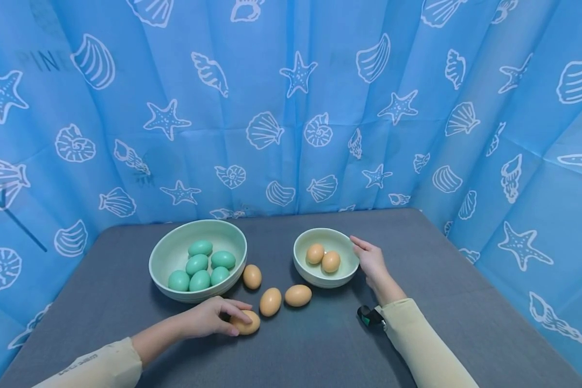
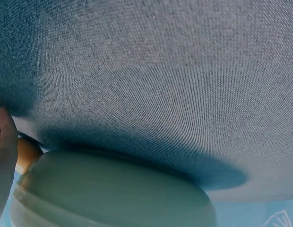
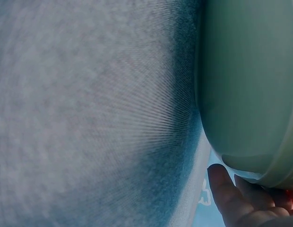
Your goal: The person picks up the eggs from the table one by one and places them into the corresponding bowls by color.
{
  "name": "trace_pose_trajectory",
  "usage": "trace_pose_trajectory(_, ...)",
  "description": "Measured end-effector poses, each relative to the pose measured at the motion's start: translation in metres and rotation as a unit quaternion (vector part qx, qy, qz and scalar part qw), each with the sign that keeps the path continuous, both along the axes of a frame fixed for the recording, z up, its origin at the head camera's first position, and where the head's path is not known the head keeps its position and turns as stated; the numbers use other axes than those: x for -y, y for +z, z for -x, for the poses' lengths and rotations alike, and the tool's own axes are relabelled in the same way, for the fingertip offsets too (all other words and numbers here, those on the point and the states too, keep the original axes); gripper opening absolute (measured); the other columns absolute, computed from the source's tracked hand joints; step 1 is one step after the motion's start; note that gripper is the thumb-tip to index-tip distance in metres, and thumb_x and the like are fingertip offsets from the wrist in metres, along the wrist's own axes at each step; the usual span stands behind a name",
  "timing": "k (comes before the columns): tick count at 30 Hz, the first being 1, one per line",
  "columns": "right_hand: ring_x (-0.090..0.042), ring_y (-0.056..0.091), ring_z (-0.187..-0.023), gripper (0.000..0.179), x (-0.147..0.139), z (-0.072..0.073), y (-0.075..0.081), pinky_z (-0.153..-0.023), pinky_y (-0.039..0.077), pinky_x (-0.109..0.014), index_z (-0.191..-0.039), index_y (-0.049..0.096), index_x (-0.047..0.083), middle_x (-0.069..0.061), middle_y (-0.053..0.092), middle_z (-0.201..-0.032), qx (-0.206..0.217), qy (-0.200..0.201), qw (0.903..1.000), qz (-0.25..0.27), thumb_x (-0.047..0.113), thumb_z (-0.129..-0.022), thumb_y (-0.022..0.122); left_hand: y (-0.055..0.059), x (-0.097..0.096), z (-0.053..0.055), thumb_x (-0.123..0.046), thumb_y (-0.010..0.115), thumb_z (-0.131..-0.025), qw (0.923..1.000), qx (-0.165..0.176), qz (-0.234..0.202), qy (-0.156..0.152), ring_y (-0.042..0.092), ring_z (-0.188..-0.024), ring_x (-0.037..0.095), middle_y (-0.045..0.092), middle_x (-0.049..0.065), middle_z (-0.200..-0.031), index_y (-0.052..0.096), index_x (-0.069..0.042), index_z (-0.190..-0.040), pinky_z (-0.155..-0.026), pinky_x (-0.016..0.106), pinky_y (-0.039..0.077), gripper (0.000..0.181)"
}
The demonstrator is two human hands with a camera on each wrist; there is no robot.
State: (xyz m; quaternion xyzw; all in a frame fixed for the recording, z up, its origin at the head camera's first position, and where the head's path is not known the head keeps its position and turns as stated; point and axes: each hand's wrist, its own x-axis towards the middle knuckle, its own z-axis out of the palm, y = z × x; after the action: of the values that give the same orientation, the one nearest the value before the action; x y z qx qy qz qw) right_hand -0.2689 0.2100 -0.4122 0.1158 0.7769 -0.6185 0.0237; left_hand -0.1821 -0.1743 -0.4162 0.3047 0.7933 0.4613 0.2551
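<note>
My left hand (image 1: 213,317) is at the table's front left, its thumb and fingers round a brown egg (image 1: 246,323) that lies on the cloth. Beside it are three more brown eggs: one against the large bowl (image 1: 155,272), another egg (image 1: 270,302) in the middle, and one egg (image 1: 298,296) to the right. The large pale green bowl contains several green eggs (image 1: 196,264). My right hand (image 1: 371,261) holds the right edge of a smaller pale green bowl (image 1: 326,280), where two brown eggs (image 1: 331,262) lie. Fingers (image 3: 227,194) show at that bowl's side in the right wrist view.
A grey cloth (image 1: 291,355) covers the table. Behind and to the right hangs a blue curtain (image 1: 291,161) with white shells and starfish. A small black device (image 1: 368,316) is at the right wrist.
</note>
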Motion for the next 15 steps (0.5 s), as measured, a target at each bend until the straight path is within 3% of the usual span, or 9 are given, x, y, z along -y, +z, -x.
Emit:
trace_pose_trajectory(3, -0.038, 0.024, -0.151, 0.045, -0.0004, -0.0002, 0.0, -0.12, 0.029, -0.052, -0.154, 0.039, 0.004, -0.021, 0.03, -0.162, 0.0, 0.003, 1.0, -0.001, 0.012, -0.109, 0.037, -0.0026, -0.0014, -0.0006, -0.007, 0.074, -0.088, 0.9997, -0.024, 0.01, 0.006, 0.044, -0.137, 0.049, 0.056, 0.024, -0.142, 0.071, -0.002, -0.124, -0.096, 0.011, 0.042, 0.036)
trace_pose_trajectory(10, -0.038, 0.022, -0.151, 0.045, -0.0008, -0.0002, 0.0001, -0.121, 0.027, -0.052, -0.154, 0.039, 0.005, -0.021, 0.03, -0.162, 0.001, 0.007, 1.0, -0.004, 0.013, -0.109, 0.037, -0.0032, -0.0079, -0.0021, -0.002, 0.075, -0.086, 0.9979, -0.043, 0.014, 0.046, 0.055, -0.129, 0.041, 0.065, 0.019, -0.132, 0.071, -0.002, -0.123, -0.097, 0.022, 0.05, 0.037)
trace_pose_trajectory(15, -0.038, 0.023, -0.151, 0.045, -0.0013, 0.0002, -0.0004, -0.121, 0.027, -0.052, -0.153, 0.04, 0.005, -0.02, 0.03, -0.162, 0.0, 0.006, 1.0, -0.001, 0.013, -0.109, 0.037, -0.0019, -0.0096, -0.0012, -0.002, 0.075, -0.086, 0.9975, -0.043, 0.013, 0.054, 0.057, -0.127, 0.038, 0.068, 0.016, -0.127, 0.071, -0.001, -0.123, -0.093, 0.02, 0.051, 0.037)
